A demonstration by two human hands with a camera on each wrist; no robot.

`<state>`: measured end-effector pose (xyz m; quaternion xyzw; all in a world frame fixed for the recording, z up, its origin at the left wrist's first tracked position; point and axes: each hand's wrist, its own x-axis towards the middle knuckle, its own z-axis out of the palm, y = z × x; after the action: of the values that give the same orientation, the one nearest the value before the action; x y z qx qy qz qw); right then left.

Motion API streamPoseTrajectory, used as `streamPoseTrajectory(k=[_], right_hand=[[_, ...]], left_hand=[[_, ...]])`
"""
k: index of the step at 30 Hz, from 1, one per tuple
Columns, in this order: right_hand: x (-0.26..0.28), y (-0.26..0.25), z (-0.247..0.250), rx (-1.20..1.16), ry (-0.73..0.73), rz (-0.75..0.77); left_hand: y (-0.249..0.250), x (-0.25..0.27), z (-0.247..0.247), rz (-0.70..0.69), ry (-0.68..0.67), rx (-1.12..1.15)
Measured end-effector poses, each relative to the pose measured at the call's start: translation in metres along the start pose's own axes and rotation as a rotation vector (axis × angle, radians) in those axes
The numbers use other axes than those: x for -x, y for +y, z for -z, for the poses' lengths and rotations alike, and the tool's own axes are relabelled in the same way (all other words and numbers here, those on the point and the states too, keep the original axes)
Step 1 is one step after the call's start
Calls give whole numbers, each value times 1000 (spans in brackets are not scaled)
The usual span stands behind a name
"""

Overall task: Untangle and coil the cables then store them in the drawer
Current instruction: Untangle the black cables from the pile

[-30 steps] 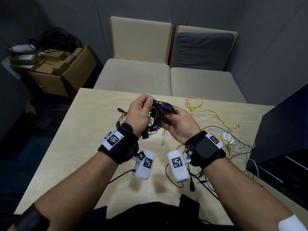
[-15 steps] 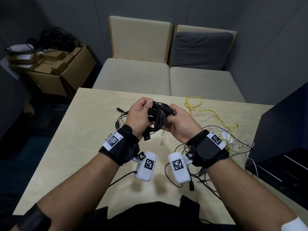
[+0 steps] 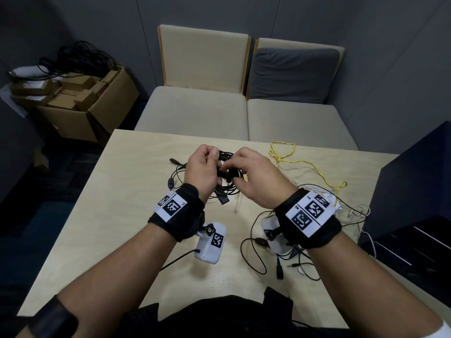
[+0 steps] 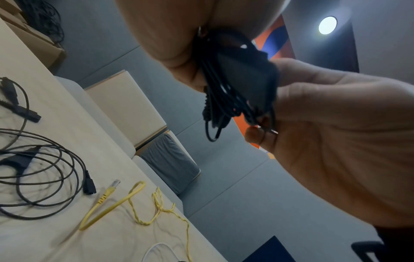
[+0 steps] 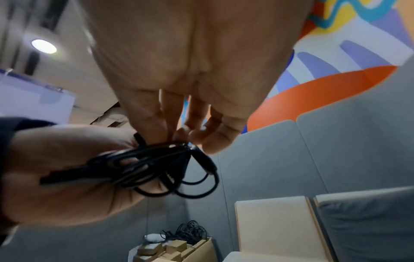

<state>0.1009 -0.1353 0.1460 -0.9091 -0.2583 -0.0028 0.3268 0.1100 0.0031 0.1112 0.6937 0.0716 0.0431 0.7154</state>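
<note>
I hold a coiled black cable (image 3: 225, 156) above the middle of the table (image 3: 122, 215). My left hand (image 3: 211, 159) grips one side of the bundle (image 5: 156, 168), fingers curled round it. From the right, my right hand (image 3: 231, 173) pinches the strands (image 4: 235, 85) with its fingertips (image 5: 179, 134), knuckles up. Under the hands a second black cable (image 3: 174, 175) lies loosely looped (image 4: 44, 177) on the wood. A yellow cable (image 3: 305, 164) trails to the right (image 4: 112, 203). A dark drawer unit (image 3: 415, 191) stands at the right edge.
Thin white cables (image 3: 353, 213) and black leads with plugs (image 3: 253, 254) lie tangled at the near right of the table. Two beige seats (image 3: 195, 111) stand beyond the far edge. A cardboard box (image 3: 80, 106) with small boxes and black cables sits on the floor at left.
My right hand has turned over from cradling the coil palm-up to pinching it from above with knuckles up. The left hand keeps its grip in about the same place.
</note>
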Motion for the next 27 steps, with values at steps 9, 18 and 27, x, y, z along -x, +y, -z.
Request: streamPoseTrajectory(k=[9, 18, 27], right_hand=[[-5, -18, -8, 264, -122, -91], [-6, -23, -15, 269, -67, -41], [-6, -17, -20, 252, 47, 56]], left_hand=[[-6, 0, -4, -15, 9, -27], [-6, -2, -3, 48, -17, 112], [-1, -4, -2, 72, -42, 213]])
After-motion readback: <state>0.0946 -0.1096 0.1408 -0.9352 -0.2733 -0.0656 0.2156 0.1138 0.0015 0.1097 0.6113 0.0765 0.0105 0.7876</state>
